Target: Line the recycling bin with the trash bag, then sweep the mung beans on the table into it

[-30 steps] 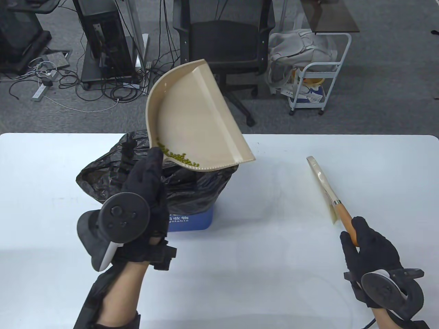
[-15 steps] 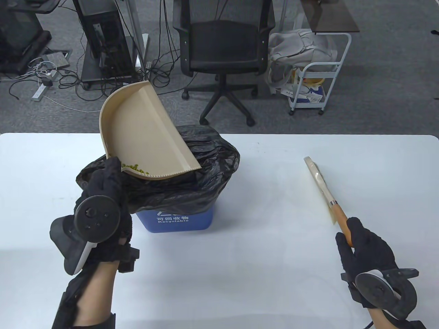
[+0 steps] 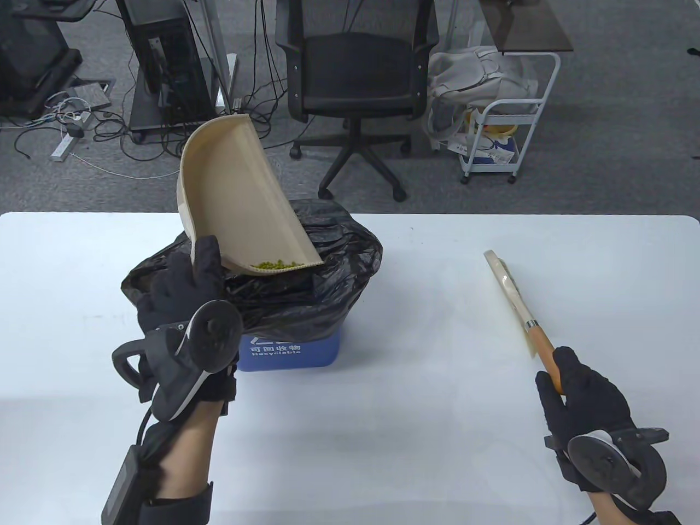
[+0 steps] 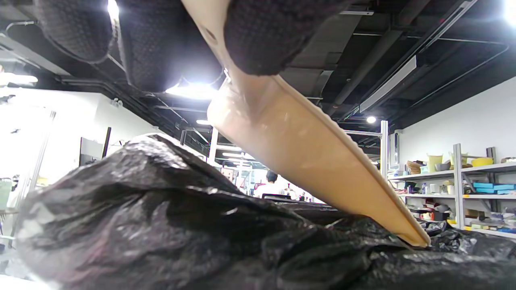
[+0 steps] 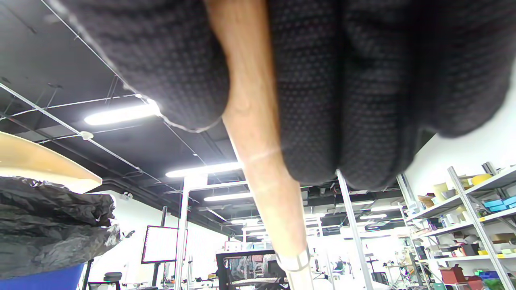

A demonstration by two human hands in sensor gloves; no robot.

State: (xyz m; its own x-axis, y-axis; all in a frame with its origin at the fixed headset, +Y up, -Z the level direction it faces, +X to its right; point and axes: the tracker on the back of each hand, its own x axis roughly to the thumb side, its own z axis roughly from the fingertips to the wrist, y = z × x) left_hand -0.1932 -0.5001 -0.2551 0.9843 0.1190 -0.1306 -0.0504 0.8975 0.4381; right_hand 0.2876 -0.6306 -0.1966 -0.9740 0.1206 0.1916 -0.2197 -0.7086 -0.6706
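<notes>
The beige plastic dustpan (image 3: 240, 202) has tipped steeper since a moment ago, green mung beans (image 3: 276, 264) sliding to its lip over the black-bagged blue recycling bin (image 3: 298, 350) on the white bench (image 3: 426, 394). The left hand (image 3: 180, 290) grips its handle; the right hand (image 3: 588, 404) holds the wooden-handled brush (image 3: 517, 301), its head resting on the bench.

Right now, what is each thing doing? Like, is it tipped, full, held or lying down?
Dustpan: tilted steeply over the bin, lip down at the bag opening.
Mung beans: gathered at the dustpan's lower edge.
Trash bag: lining the bin, draped over its rim.
Recycling bin: upright on the table.
Brush: bristle end resting on the table.
Left hand: grips the dustpan.
Right hand: grips the brush handle.
</notes>
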